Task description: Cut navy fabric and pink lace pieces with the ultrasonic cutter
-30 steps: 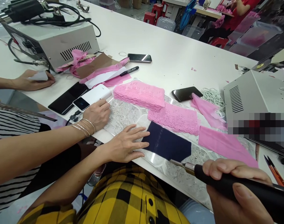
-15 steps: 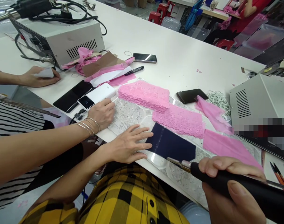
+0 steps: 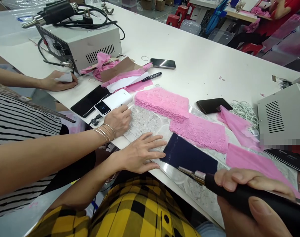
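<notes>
Your right hand (image 3: 251, 200) closes its grip around the black-handled tool (image 3: 238, 194), long axis running leftward, tip at the navy fabric (image 3: 189, 156); your left hand (image 3: 140, 154) lies flat, open, empty, beside it.

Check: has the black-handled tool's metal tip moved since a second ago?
Yes. Against the dark navy fabric rectangle, the black-handled tool in the right hand has crept left along the fabric's near edge, toward the flat left hand.
</notes>
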`<state>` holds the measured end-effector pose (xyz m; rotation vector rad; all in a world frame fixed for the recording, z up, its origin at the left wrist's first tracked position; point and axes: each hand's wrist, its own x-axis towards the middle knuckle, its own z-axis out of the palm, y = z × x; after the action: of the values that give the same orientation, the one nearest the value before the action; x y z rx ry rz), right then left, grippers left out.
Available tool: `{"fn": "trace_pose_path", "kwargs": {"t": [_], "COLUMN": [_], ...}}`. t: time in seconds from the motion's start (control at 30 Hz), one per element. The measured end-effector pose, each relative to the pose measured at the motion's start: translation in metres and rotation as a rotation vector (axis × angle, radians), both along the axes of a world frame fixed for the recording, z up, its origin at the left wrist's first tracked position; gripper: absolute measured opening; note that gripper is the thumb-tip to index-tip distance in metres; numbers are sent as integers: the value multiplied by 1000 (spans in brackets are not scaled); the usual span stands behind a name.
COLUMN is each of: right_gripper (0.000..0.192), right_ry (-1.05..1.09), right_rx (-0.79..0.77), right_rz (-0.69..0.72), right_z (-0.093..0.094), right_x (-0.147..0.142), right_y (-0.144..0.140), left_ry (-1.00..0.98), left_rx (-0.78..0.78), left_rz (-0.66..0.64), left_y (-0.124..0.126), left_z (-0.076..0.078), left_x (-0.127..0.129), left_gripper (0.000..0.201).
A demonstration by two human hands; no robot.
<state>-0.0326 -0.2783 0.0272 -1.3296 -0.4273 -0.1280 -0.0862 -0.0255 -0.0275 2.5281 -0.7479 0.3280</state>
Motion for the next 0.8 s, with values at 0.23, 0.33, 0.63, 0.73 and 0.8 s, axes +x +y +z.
{"fn": "trace_pose_path", "kwargs": {"t": [0.23,0.33,0.63,0.73,0.8], "right_gripper": [11,11,12,12,11], "right_ry": [11,19,54,67,75], "right_rx": [12,-5,-14,-12,-19], "right_rz": [23,24,-7,-15,5], "right_z": [-2,-1,0,1,2], "right_x": [2,1,-3,-3,-3], "right_y": [12,12,14,17,19], "left_ry": [3,5,-28,-38,-42], "left_rx": [-14,-18,-18,1,17], "left_rz": [0,8,3,9,14], "left_y": [2,2,1,1,1], "left_z": [-4,-5,-6,-6,-7], "left_x": [0,-1,-5,-10,-13], "left_gripper": [33,33,32,30,29]}}
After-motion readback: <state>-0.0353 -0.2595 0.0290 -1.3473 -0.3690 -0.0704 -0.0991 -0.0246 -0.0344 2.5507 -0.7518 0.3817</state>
